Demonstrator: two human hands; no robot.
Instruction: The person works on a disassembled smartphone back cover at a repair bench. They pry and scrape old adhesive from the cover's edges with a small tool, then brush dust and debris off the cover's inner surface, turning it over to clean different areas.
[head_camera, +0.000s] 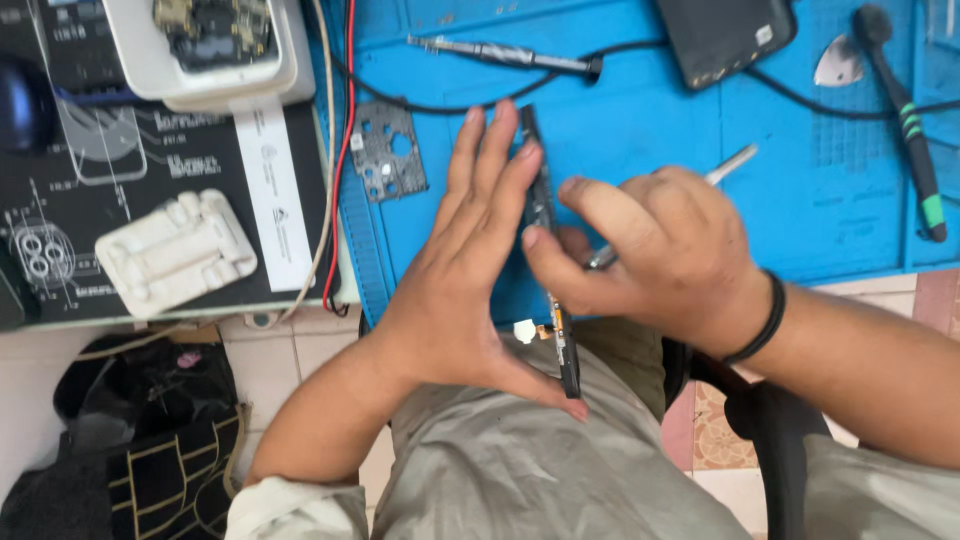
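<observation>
Phone (545, 215) was held on edge over the blue mat (640, 110), braced by the left hand (470, 270), fingers extended. Right hand (660, 250) gripped tweezers (728, 165) against it. Shield plate (388, 150) already lay removed; disassembly appeared unfinished.

A blue mat (640, 130) covers the table. The floor (290, 360) has pale tiles. A black bag (140, 440) lies there.

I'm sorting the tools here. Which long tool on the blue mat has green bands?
The black-handled tool at the mat's far right edge. The silver tool at the top is bare metal, without green bands.
</observation>
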